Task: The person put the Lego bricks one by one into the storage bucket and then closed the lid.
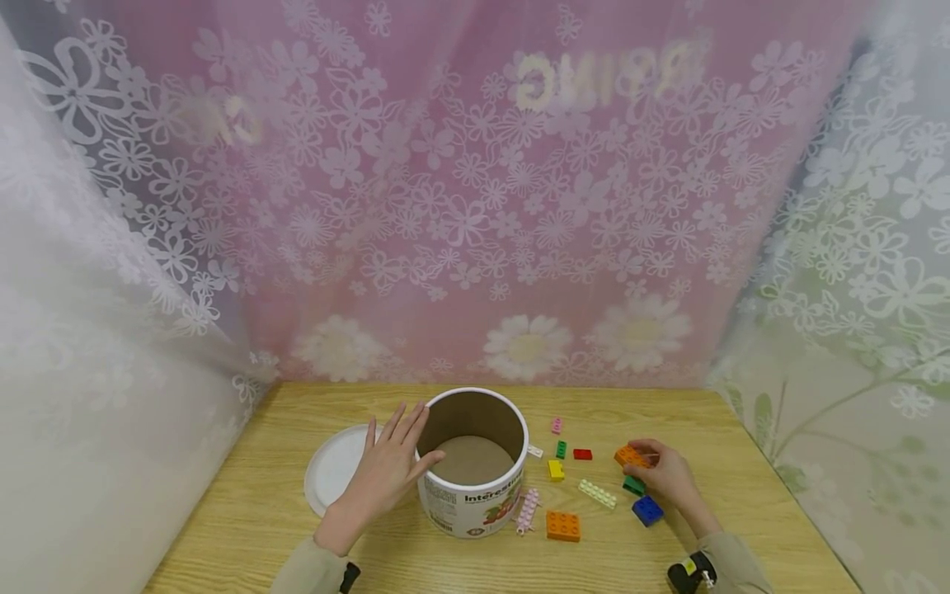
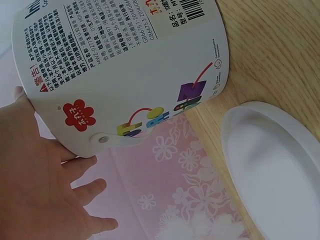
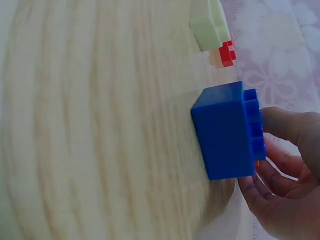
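My left hand (image 1: 393, 458) rests with its fingers spread on the rim of a white round tub (image 1: 475, 503); in the left wrist view its fingers (image 2: 85, 192) are straight beside the tub's printed wall. My right hand (image 1: 668, 474) pinches an orange toy brick (image 1: 627, 455) between thumb and fingers at the right side of the table. Just below that hand lie a green brick (image 1: 634, 485) and a blue brick (image 1: 648, 511). In the right wrist view the blue brick (image 3: 225, 135) hides most of the orange one.
A white lid (image 1: 326, 470) lies left of the tub. Between tub and right hand are a second orange brick (image 1: 563, 525), a pale yellow strip (image 1: 597, 493), a pink strip (image 1: 528, 511), a yellow brick (image 1: 556, 470), a red brick (image 1: 582, 454) and other small pieces. A flowered curtain (image 1: 460, 247) hangs behind.
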`<move>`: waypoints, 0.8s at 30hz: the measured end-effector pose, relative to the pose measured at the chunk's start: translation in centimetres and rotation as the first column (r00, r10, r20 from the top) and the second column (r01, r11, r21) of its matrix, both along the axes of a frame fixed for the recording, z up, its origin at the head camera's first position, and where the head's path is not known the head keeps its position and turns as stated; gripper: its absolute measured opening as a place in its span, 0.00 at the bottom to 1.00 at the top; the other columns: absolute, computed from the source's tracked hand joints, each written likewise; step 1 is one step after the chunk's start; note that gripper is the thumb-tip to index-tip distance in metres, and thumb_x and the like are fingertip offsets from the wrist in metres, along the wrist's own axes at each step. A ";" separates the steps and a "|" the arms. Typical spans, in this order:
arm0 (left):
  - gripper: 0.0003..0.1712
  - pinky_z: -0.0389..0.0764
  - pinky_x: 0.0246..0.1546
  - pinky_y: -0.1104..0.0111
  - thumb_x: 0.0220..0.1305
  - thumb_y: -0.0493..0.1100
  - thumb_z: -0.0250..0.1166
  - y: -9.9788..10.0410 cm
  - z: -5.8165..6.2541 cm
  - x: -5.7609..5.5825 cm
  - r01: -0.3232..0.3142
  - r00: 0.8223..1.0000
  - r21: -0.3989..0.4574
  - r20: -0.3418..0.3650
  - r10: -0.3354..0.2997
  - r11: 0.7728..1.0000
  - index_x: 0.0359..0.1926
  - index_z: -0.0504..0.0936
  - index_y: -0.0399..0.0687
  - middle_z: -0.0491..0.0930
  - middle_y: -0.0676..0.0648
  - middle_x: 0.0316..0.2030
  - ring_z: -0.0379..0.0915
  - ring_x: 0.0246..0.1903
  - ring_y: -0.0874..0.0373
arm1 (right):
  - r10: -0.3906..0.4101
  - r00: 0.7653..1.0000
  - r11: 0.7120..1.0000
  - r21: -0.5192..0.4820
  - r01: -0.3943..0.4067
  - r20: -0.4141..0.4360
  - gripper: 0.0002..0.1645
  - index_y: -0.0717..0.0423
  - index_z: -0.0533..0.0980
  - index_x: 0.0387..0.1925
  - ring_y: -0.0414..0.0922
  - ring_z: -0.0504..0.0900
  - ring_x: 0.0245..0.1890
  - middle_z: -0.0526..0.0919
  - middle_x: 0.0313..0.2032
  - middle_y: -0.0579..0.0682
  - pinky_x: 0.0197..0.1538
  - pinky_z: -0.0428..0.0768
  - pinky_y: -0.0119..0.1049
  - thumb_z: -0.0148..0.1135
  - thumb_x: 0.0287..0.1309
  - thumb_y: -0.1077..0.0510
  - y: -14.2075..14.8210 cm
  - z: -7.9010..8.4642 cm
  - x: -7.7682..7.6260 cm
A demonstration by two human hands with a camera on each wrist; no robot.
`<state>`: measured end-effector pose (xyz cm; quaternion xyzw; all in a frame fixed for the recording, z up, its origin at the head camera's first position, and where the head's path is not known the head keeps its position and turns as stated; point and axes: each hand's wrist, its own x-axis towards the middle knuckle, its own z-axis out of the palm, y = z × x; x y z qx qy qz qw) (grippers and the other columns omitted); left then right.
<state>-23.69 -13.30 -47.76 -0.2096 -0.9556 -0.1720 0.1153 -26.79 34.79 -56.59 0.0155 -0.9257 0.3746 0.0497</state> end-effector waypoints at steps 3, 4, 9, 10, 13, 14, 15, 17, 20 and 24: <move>0.45 0.40 0.72 0.34 0.73 0.66 0.54 0.0 0.0 0.0 0.000 1.000 0.004 0.013 0.000 1.000 0.79 0.59 0.44 0.57 0.44 0.77 0.45 0.78 0.43 | -0.012 1.000 1.000 0.009 0.012 0.006 0.28 0.68 0.77 0.59 0.61 0.82 0.48 0.82 0.52 0.67 0.47 0.83 0.51 0.73 0.58 0.60 -0.1 0.3 0.0; 0.45 0.40 0.72 0.34 0.73 0.66 0.54 0.0 0.1 0.0 0.000 1.000 0.006 0.013 0.000 1.000 0.79 0.59 0.44 0.57 0.43 0.77 0.45 0.78 0.43 | -0.015 1.000 1.000 0.009 0.015 0.007 0.28 0.67 0.77 0.59 0.61 0.82 0.49 0.82 0.52 0.67 0.47 0.84 0.50 0.72 0.58 0.60 -0.1 0.5 0.0; 0.45 0.41 0.72 0.33 0.73 0.66 0.53 0.0 0.0 -0.1 0.001 1.000 0.004 0.011 -0.001 1.000 0.79 0.59 0.44 0.58 0.43 0.77 0.46 0.78 0.42 | -0.009 0.999 1.000 -0.007 0.009 -0.033 0.27 0.66 0.78 0.60 0.61 0.81 0.48 0.82 0.53 0.67 0.44 0.84 0.46 0.70 0.59 0.63 -0.6 1.8 0.2; 0.45 0.42 0.72 0.33 0.73 0.66 0.53 0.0 0.0 -0.1 0.001 1.000 0.003 0.009 -0.001 1.000 0.78 0.59 0.44 0.58 0.43 0.77 0.46 0.78 0.42 | -0.001 0.999 1.000 -0.005 0.000 -0.047 0.27 0.67 0.77 0.59 0.61 0.81 0.48 0.81 0.52 0.68 0.44 0.84 0.46 0.70 0.59 0.63 -0.8 2.2 0.3; 0.45 0.42 0.72 0.33 0.73 0.66 0.53 0.0 0.0 0.0 0.000 1.000 0.004 0.010 0.000 1.000 0.78 0.59 0.44 0.58 0.44 0.77 0.46 0.78 0.42 | 0.019 0.996 1.000 0.007 -0.018 -0.087 0.26 0.67 0.78 0.59 0.61 0.82 0.47 0.81 0.53 0.68 0.45 0.84 0.49 0.70 0.59 0.64 -1.2 3.3 0.5; 0.45 0.42 0.72 0.33 0.73 0.66 0.54 0.0 0.0 0.0 0.000 1.000 0.006 0.010 0.000 1.000 0.78 0.59 0.44 0.58 0.44 0.77 0.46 0.78 0.42 | 0.022 0.995 1.000 0.013 -0.021 -0.097 0.26 0.67 0.78 0.59 0.61 0.82 0.48 0.81 0.53 0.67 0.46 0.84 0.50 0.70 0.59 0.64 -1.4 3.6 0.5; 0.45 0.42 0.72 0.33 0.73 0.66 0.54 0.0 0.0 0.0 0.000 1.000 0.009 0.012 0.000 1.000 0.78 0.59 0.44 0.58 0.43 0.77 0.46 0.78 0.42 | 0.027 0.994 0.999 0.021 -0.025 -0.110 0.26 0.66 0.78 0.59 0.61 0.82 0.48 0.82 0.53 0.67 0.47 0.84 0.52 0.70 0.59 0.65 -1.6 3.9 0.6; 0.45 0.41 0.72 0.34 0.73 0.66 0.54 0.0 0.0 0.0 -0.002 1.000 0.012 0.018 0.002 1.000 0.78 0.59 0.44 0.58 0.44 0.77 0.45 0.78 0.43 | 0.037 0.990 0.999 0.029 -0.034 -0.133 0.26 0.65 0.79 0.59 0.60 0.82 0.48 0.82 0.53 0.65 0.49 0.83 0.53 0.71 0.59 0.64 -2.0 4.6 0.7; 0.45 0.41 0.72 0.34 0.73 0.66 0.54 0.0 0.0 0.0 -0.005 1.000 0.014 0.021 0.005 1.000 0.78 0.59 0.44 0.58 0.44 0.77 0.45 0.78 0.43 | 0.056 0.985 0.998 0.030 -0.051 -0.161 0.26 0.64 0.79 0.59 0.59 0.82 0.48 0.83 0.52 0.64 0.51 0.83 0.55 0.71 0.59 0.63 -2.6 5.7 0.7; 0.45 0.42 0.72 0.33 0.73 0.66 0.53 0.1 0.0 0.0 -0.007 1.000 0.010 0.016 0.006 1.000 0.78 0.59 0.44 0.58 0.44 0.77 0.45 0.78 0.43 | 0.079 0.980 0.996 0.043 -0.072 -0.183 0.26 0.62 0.79 0.60 0.58 0.82 0.48 0.82 0.53 0.63 0.51 0.83 0.54 0.71 0.60 0.62 -3.6 7.1 1.0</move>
